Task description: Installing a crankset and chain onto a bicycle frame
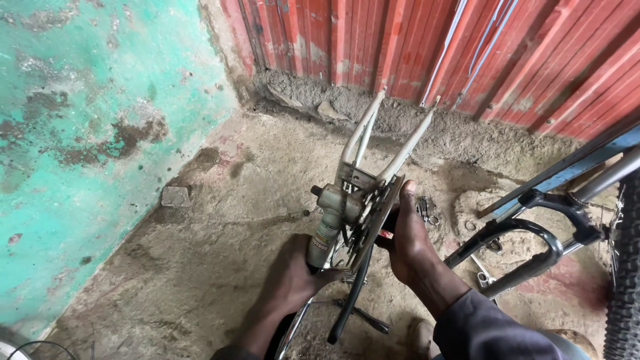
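A worn silver bicycle frame [363, 137] stands upside down on the dirt floor, its rear stays pointing toward the red wall. My left hand [293, 280] is wrapped around the frame tube just below the bottom bracket [337, 200]. My right hand [408, 240] grips the chainring [373, 223] and crank on the frame's right side, thumb laid along its edge. A black crank arm [350, 300] hangs down between my forearms.
A second bicycle with a black fork [527, 237] and a knobby tyre [627, 287] leans at the right. Small metal parts [427, 210] and a wrench [481, 270] lie on the floor. A green wall [87, 133] stands left, a red corrugated wall [413, 47] behind.
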